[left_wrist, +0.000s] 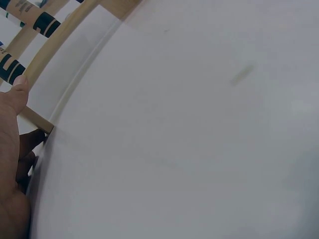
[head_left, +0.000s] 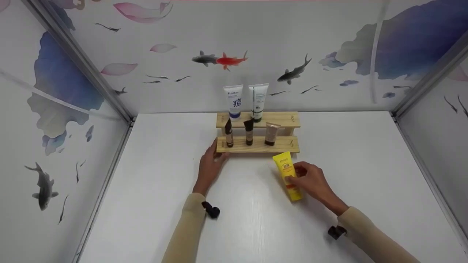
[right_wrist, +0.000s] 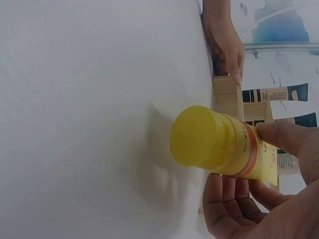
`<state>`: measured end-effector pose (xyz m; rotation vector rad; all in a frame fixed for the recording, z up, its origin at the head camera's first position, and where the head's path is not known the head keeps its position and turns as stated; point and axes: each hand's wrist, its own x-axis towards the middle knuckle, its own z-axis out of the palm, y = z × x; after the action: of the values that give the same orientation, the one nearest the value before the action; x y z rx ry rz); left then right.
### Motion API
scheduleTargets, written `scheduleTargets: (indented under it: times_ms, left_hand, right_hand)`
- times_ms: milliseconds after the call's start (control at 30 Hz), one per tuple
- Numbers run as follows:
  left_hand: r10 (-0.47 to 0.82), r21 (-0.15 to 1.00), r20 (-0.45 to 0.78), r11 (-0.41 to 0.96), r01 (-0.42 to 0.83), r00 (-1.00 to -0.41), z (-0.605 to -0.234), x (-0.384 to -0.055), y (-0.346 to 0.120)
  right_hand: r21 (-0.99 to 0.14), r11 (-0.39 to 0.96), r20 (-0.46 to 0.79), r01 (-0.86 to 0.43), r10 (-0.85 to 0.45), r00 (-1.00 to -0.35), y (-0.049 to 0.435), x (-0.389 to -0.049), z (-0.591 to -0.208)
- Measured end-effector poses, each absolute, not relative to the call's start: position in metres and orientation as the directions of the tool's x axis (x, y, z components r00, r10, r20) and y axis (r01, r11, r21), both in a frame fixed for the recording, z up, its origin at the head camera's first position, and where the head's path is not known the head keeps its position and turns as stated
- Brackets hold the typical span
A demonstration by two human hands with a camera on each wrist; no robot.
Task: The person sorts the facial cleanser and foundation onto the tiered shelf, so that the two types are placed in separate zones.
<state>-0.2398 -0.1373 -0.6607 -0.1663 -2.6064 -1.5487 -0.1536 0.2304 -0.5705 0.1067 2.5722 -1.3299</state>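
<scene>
A yellow squeeze tube (head_left: 287, 175) with a yellow cap is pinched between the thumb and fingers of my right hand (head_left: 312, 180). It hangs cap down just in front of a two-tier wooden rack (head_left: 257, 149). In the right wrist view, the tube's round cap (right_wrist: 197, 137) faces the camera above the white table. My left hand (head_left: 211, 164) grips the rack's front left corner. In the left wrist view, its thumb (left_wrist: 19, 92) lies on the lower shelf's edge, fingers around the end support. Two dark tubes (head_left: 249, 132) and a pinkish-brown tube (head_left: 271, 133) stand on the lower tier.
On the upper tier stand a white tube with a blue cap (head_left: 234, 102) and a white tube with a dark green cap (head_left: 258, 102). Behind the rack rises a back wall (head_left: 168, 87) printed with fish and petals. Side panels flank the white table (head_left: 157, 219).
</scene>
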Motion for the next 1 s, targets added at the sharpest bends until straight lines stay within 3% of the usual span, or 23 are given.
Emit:
scheduleTargets:
  times_ms: [1000]
  left_hand:
    - [0.037, 0.881, 0.128, 0.455, 0.131, -0.991, -0.659, -0.24, -0.138]
  right_hand:
    - [-0.841, 0.538, -0.026, 0.06, 0.071, -0.997, 0.26, -0.189, -0.529]
